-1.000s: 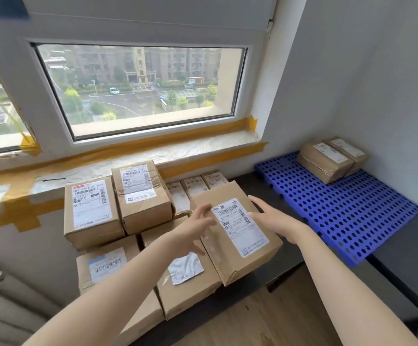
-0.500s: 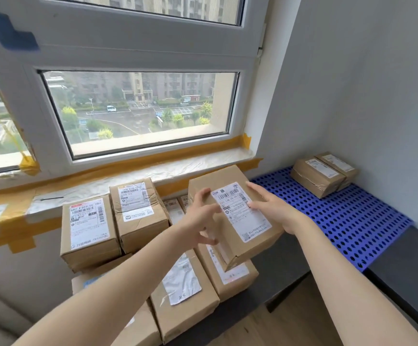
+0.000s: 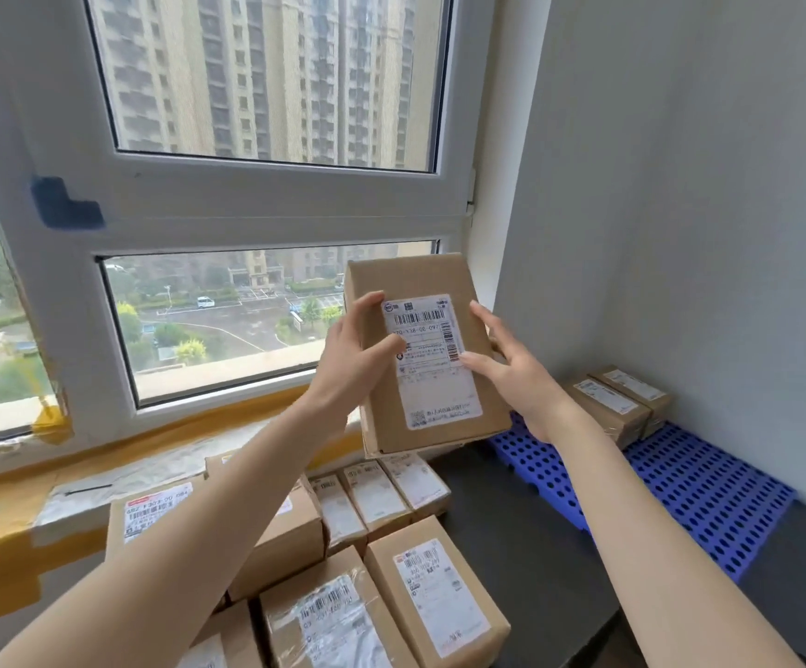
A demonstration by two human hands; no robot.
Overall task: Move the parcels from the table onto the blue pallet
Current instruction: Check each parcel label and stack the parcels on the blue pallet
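A brown cardboard parcel point(image 3: 420, 277) with a white shipping label is raised in front of the window, its label facing me. My left hand point(image 3: 353, 359) grips its left edge and my right hand point(image 3: 512, 368) grips its right edge. Below, several more labelled parcels point(image 3: 435, 600) lie packed together on the dark table point(image 3: 526, 547). The blue perforated pallet point(image 3: 695, 494) lies at the right against the wall, with two parcels point(image 3: 608, 407) side by side at its far end.
A window with a taped sill point(image 3: 102, 474) runs behind the table. A grey wall point(image 3: 680, 209) stands close on the right. Wooden floor shows at the bottom right past the table edge.
Both hands have lifted the parcel off the stack and up to window height, tilting its label toward me. The view has tilted upward.
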